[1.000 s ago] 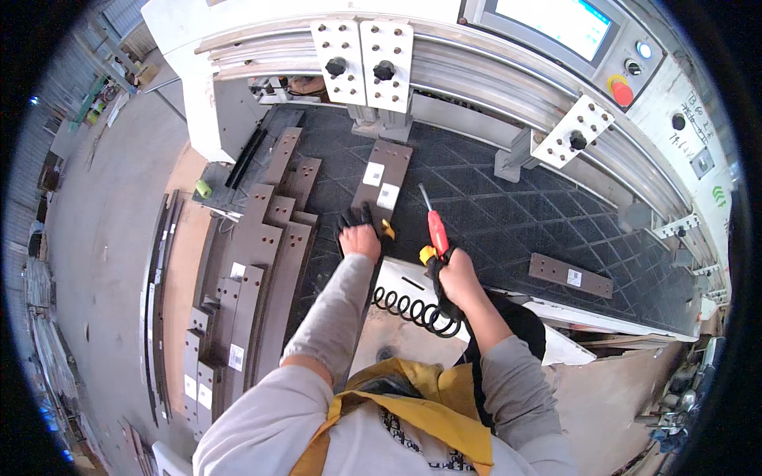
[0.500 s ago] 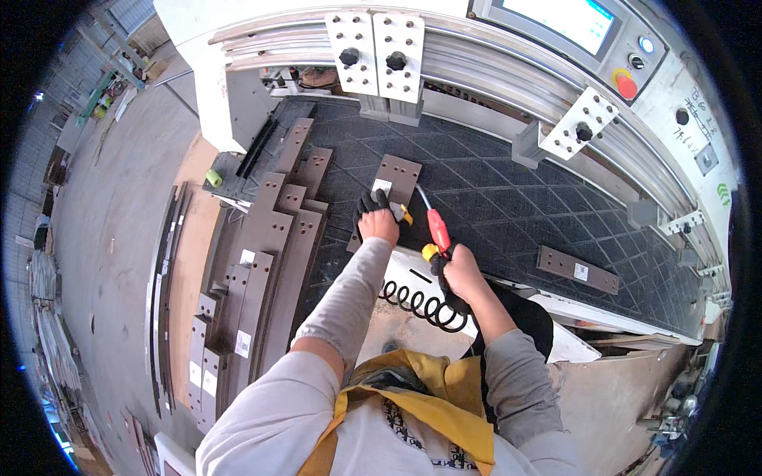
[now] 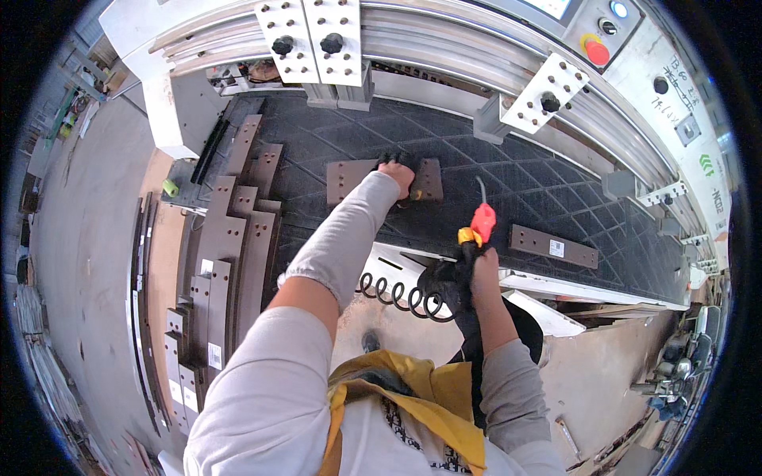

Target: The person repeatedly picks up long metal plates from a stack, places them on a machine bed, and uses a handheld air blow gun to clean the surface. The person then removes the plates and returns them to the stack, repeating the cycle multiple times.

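Note:
My left hand (image 3: pixel 399 176), in a dark glove, is closed over the middle of a brown board (image 3: pixel 346 178) with drilled holes. The board lies crosswise on the black machine bed (image 3: pixel 444 139), and its two ends show on either side of the hand. Lower right of it, my right hand (image 3: pixel 482 262) grips a red air blow gun (image 3: pixel 482 220) with a yellow part and a bent metal nozzle that points up over the bed. A black coiled hose (image 3: pixel 409 300) hangs below, between my arms. To the right lies a narrow drilled board (image 3: pixel 553 246) with a white label.
Several stacked brown boards (image 3: pixel 213 297), some labelled, stand at my left. White clamp plates (image 3: pixel 332 41) with black knobs hang from the rails at the back. A control panel with a red button (image 3: pixel 595 51) sits at the far right. Long dark strips (image 3: pixel 143 301) lie further left.
My left hand has turned the board from lengthwise to crosswise on the bed. The blow gun in my right hand has moved right, away from the board. The view has shifted rightward.

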### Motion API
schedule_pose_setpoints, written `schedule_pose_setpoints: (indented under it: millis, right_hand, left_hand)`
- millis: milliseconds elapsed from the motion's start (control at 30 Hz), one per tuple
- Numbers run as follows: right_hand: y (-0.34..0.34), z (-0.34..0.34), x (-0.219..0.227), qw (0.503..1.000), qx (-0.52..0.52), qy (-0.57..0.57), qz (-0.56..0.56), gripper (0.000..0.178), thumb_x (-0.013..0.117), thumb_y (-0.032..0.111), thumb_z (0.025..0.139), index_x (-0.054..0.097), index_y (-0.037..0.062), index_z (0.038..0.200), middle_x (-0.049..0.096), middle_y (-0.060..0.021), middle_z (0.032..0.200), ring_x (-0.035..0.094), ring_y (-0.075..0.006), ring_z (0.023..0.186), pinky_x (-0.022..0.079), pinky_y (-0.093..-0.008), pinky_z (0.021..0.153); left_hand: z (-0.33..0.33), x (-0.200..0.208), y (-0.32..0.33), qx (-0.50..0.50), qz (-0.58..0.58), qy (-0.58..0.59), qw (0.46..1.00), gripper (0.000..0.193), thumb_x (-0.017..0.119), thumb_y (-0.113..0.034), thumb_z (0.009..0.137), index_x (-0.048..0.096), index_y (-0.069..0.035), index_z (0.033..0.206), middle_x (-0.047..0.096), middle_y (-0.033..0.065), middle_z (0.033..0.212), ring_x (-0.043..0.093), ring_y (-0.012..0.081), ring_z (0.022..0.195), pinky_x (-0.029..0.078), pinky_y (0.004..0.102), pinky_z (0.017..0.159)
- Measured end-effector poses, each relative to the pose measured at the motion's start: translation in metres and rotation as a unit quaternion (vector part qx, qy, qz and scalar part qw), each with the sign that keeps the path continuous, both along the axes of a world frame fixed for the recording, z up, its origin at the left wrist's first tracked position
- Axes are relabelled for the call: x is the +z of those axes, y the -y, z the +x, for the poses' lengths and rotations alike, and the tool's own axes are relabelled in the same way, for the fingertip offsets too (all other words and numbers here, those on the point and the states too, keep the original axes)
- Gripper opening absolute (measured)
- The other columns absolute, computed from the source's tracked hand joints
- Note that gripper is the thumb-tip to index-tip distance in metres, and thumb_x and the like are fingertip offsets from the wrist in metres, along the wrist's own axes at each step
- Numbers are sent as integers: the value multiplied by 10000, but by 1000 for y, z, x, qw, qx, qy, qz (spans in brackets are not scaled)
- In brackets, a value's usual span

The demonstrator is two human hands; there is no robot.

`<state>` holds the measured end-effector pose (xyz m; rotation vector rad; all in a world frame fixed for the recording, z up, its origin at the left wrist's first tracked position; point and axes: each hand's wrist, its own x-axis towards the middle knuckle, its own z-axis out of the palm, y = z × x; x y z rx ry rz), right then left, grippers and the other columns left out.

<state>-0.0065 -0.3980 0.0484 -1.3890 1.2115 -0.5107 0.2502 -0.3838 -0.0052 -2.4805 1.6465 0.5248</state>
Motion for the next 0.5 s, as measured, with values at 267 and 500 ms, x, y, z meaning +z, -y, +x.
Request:
schedule_pose_setpoints:
  millis: [267, 500]
  right_hand:
    - [-28, 10, 19, 928, 360, -17, 96, 168, 549, 97, 793, 567, -43, 885, 580, -91, 691, 529, -169, 600, 397, -309, 523]
    - [-48, 38, 42, 892, 438, -106, 22, 283, 586, 184, 786, 550, -57, 929, 602, -150, 764, 569, -201, 705, 431, -338, 626]
  left_hand:
    - [-9, 2, -112, -359, 90, 129, 920, 131, 624, -132, 656, 680, -124, 774, 655, 50, 844, 609, 231, 856, 494, 351, 691]
    - [6, 29, -211, -393, 75, 178, 899, 103, 577, -171, 685, 676, -154, 661, 646, -13, 715, 611, 183, 789, 471, 342, 668]
